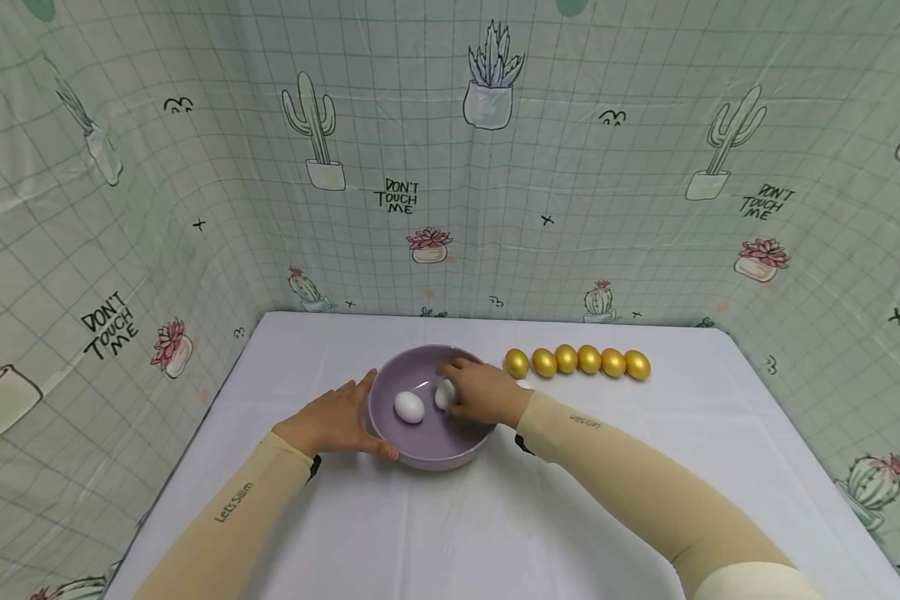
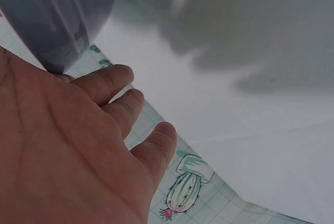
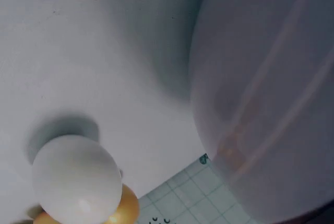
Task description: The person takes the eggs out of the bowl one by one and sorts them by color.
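Note:
A mauve bowl [image 1: 431,454] stands on the table, and one white egg [image 1: 408,407] lies inside it. My right hand [image 1: 487,392] reaches over the right rim, its fingers and thumb pinching a second white egg [image 1: 445,395] in the bowl. At the bowl's left side rests my left hand [image 1: 337,421], thumb by the front rim and fingers spread along the outer wall. The left wrist view shows the left hand's fingers [image 2: 122,106] extended beside the bowl [image 2: 78,15]. The right wrist view looks at the outside of the bowl [image 3: 261,93], with the right hand hidden.
Several golden eggs [image 1: 588,359] stand in a row behind and right of the bowl. Another white egg [image 3: 77,179] sits near that row, mostly covered by the right wrist in the head view. A printed cloth [image 1: 480,167] backs the white-covered table [image 1: 450,542].

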`<state>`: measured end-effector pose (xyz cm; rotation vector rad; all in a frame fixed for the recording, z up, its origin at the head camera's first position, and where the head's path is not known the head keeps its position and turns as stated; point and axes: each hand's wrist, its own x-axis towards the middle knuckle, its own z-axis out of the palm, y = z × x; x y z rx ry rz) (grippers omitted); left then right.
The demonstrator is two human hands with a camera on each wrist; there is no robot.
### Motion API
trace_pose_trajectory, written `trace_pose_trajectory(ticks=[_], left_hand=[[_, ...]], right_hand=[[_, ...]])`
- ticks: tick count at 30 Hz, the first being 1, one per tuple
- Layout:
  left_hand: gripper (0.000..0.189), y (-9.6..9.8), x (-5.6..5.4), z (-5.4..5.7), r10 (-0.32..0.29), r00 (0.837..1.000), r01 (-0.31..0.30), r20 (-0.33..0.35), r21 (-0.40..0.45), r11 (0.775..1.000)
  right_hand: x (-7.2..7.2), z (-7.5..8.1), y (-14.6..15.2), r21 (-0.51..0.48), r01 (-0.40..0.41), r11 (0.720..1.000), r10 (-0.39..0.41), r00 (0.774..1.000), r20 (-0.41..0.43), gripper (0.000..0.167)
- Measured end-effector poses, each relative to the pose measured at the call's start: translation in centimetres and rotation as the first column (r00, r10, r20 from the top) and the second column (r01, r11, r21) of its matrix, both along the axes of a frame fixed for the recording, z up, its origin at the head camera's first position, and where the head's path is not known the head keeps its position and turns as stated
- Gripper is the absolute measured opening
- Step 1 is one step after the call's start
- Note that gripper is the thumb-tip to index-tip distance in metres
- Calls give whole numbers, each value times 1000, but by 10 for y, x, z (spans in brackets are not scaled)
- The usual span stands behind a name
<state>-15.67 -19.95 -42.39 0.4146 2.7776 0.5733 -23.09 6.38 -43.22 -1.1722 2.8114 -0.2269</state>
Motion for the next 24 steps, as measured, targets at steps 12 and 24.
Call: trace_pose_trajectory(ticks=[12,24], left_hand=[[141,0,0,1,2,1000,-2,-1,4,1000],[140,1,0,2,11,1000,-11,9,-1,1000]], right_hand=[[-1,-12,-3,-33,-56,998,56,998,-4,45],[0,-16,-5,-23,-63,998,62,997,-43,38]])
